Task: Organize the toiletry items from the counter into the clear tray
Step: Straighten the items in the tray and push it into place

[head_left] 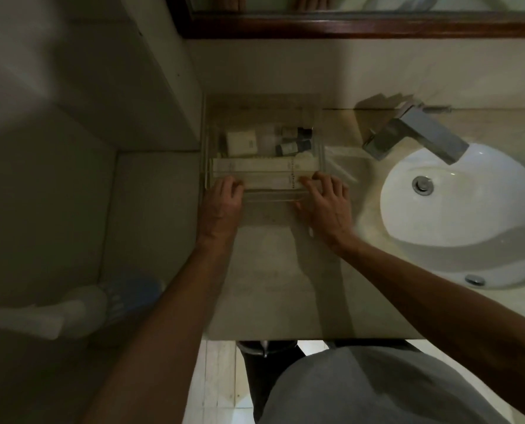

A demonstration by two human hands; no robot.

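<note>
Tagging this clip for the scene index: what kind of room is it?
Most likely a bathroom, perhaps a hotel's. A white sink with a chrome faucet is set in a stone counter under a wood-framed mirror, and both hands rest at a clear tray of small toiletries.

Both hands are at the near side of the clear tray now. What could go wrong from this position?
1. The clear tray is transparent and the light is dim, so its near wall is hard to see; the left hand or right hand may knock it.
2. Nudging the long boxes could topple the small bottles behind them.
</note>
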